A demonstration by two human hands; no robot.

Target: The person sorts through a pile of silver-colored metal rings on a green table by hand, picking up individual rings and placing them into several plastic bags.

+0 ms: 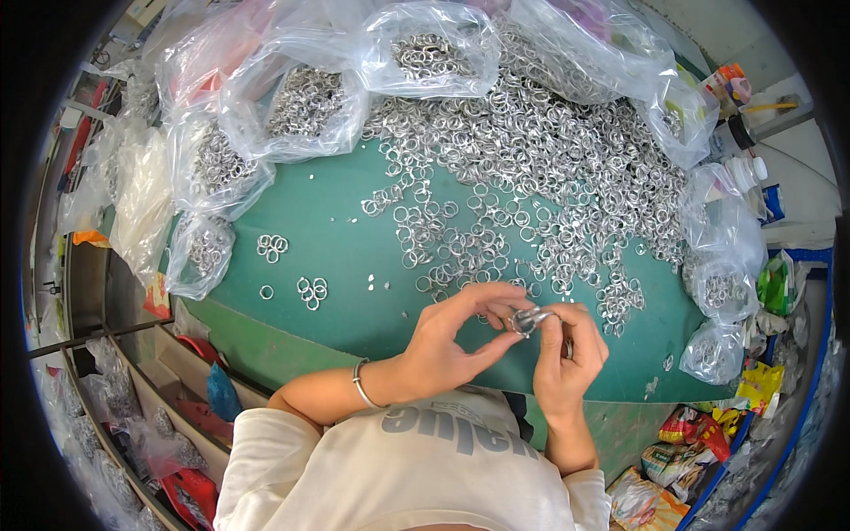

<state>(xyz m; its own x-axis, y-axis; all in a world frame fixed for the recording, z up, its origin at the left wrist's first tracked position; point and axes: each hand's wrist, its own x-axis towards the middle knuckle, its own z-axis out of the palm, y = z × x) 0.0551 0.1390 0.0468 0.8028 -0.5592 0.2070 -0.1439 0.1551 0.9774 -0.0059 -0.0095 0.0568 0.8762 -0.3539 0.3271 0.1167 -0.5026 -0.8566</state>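
Close to my body, over the near edge of the green table top (336, 221), my two hands meet around a few silvery metal rings (529, 320). My left hand (452, 336), with a bangle on its wrist, has thumb and fingers curled at the rings' left side. Thumb and bent fingers of my right hand (571, 350) pinch them from the right. How many rings are held is hard to make out. Just beyond my fingers, a large heap of similar rings (567, 159) spreads over the table. Small clusters of rings (312, 292) and a single ring (266, 292) lie farther left.
Clear plastic bags of rings (305, 102) line the table's far and left edges. More bags (722, 292) stand at the right, near a white-capped bottle (748, 170). Divided bins (168, 372) are at the lower left; colourful packets (691, 434) lie at the lower right.
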